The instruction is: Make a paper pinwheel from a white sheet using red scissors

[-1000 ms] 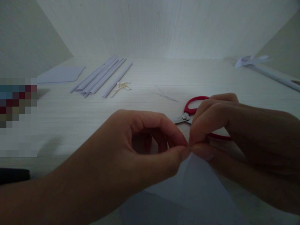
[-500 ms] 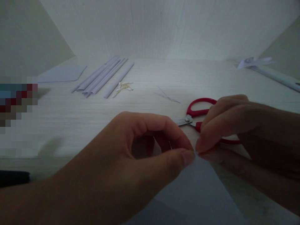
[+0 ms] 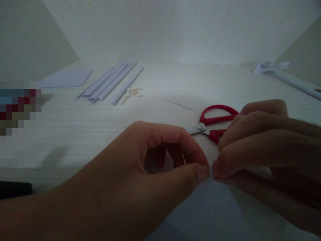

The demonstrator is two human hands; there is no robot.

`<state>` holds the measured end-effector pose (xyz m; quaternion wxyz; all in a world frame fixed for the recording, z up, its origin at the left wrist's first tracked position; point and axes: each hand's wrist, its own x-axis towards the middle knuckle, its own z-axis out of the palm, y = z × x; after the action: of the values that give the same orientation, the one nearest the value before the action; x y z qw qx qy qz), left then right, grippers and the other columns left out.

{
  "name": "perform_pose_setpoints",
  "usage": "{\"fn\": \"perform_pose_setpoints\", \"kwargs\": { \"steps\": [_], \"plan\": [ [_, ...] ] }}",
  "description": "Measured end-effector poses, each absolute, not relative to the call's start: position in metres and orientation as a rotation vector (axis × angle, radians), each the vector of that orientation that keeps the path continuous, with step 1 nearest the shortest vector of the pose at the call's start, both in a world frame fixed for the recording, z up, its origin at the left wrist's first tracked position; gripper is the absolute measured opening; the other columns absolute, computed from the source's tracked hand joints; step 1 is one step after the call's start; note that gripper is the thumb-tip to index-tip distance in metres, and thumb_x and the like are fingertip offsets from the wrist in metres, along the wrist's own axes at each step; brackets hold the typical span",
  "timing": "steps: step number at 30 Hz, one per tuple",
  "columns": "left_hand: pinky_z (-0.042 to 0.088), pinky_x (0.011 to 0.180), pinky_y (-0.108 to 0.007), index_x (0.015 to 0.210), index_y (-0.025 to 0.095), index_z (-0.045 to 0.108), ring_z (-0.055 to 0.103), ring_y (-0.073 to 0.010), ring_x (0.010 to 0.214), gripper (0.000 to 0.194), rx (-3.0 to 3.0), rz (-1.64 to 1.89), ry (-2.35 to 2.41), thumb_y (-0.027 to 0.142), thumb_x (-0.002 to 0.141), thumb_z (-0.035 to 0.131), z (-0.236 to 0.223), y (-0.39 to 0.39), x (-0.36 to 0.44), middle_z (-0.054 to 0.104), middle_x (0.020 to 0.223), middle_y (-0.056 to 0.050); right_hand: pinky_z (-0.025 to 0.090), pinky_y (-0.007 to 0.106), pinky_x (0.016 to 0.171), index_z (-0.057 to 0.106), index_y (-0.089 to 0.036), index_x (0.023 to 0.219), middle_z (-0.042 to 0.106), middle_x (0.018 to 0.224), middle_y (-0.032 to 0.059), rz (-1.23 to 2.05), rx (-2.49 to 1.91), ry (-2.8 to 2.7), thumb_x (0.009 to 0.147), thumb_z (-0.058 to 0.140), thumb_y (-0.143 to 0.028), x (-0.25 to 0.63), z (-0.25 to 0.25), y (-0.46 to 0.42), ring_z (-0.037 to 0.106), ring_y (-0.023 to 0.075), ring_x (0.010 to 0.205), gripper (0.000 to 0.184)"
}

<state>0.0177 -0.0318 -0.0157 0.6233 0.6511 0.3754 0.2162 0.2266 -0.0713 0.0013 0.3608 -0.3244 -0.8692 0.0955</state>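
Observation:
In the head view, a white sheet of paper hangs below my fingers at the bottom centre, its top corner between my hands. My left hand pinches that corner between thumb and curled index finger. Close beside it, fingertips nearly touching, my right hand is closed in a pinch at the same corner. The exact grip is small and dim. Behind my hands lie scissors with red handles; my left hand covers most of the blades and my right hand part of the handles.
Several rolled paper tubes lie at the back left, with cotton swabs beside them. A paper stack is farther left. Thin strips lie mid-table. A paper stick rests at the right, and a black object at the left edge.
My right hand has shifted slightly right and down, its fingers more bunched, uncovering more of the upper red handle. My left hand has moved a little down, still pinching the paper.

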Motion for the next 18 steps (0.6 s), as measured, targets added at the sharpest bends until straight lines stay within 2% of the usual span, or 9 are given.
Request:
{"fn": "perform_pose_setpoints", "kwargs": {
  "steps": [4, 9, 12, 14, 18],
  "plan": [
    [0.045, 0.043, -0.017, 0.072, 0.026, 0.072, 0.06, -0.0139, 0.057, 0.004, 1.467, 0.51, 0.809, 0.028, 0.071, 0.068, -0.018, -0.028, 0.019, 0.065, 0.063, 0.003, 0.046, 0.035, 0.074, 0.063, -0.033, 0.075, 0.065, 0.075, -0.0074, 0.183, -0.754, -2.219, 0.09, 0.059, -0.026, 0.219, -0.004, -0.063, 0.062, 0.0107, 0.066, 0.017],
    [0.044, 0.042, -0.018, 0.073, 0.026, 0.072, 0.059, -0.014, 0.055, 0.006, 1.437, 0.492, 0.796, 0.03, 0.072, 0.067, -0.018, -0.026, 0.019, 0.066, 0.062, 0.002, 0.042, 0.037, 0.079, 0.063, -0.034, 0.073, 0.062, 0.077, -0.007, 0.209, -0.776, -2.227, 0.09, 0.059, -0.025, 0.217, -0.008, -0.065, 0.059, 0.0119, 0.066, 0.019],
    [0.044, 0.041, -0.018, 0.072, 0.027, 0.072, 0.059, -0.0141, 0.056, 0.008, 1.451, 0.502, 0.778, 0.032, 0.072, 0.067, -0.017, -0.027, 0.017, 0.065, 0.061, 0.002, 0.043, 0.039, 0.077, 0.063, -0.034, 0.071, 0.063, 0.075, -0.0056, 0.175, -0.854, -2.214, 0.089, 0.059, -0.028, 0.215, -0.005, -0.068, 0.058, 0.0143, 0.066, 0.02],
    [0.044, 0.041, -0.018, 0.071, 0.027, 0.072, 0.057, -0.0135, 0.054, 0.007, 1.469, 0.506, 0.781, 0.033, 0.072, 0.067, -0.017, -0.028, 0.017, 0.063, 0.059, 0.003, 0.044, 0.038, 0.074, 0.063, -0.033, 0.072, 0.063, 0.072, -0.005, 0.126, -0.911, -2.202, 0.088, 0.057, -0.025, 0.214, -0.003, -0.069, 0.056, 0.0145, 0.065, 0.019],
    [0.052, 0.05, -0.021, 0.073, 0.028, 0.072, 0.064, -0.016, 0.062, 0.007, 1.479, 0.567, 0.821, 0.031, 0.07, 0.066, -0.019, -0.031, 0.02, 0.061, 0.057, 0.005, 0.044, 0.034, 0.073, 0.061, -0.028, 0.08, 0.061, 0.071, -0.0078, 0.117, -0.943, -2.292, 0.083, 0.051, -0.008, 0.215, -0.002, -0.065, 0.055, 0.0113, 0.062, 0.024]
  ]
}}
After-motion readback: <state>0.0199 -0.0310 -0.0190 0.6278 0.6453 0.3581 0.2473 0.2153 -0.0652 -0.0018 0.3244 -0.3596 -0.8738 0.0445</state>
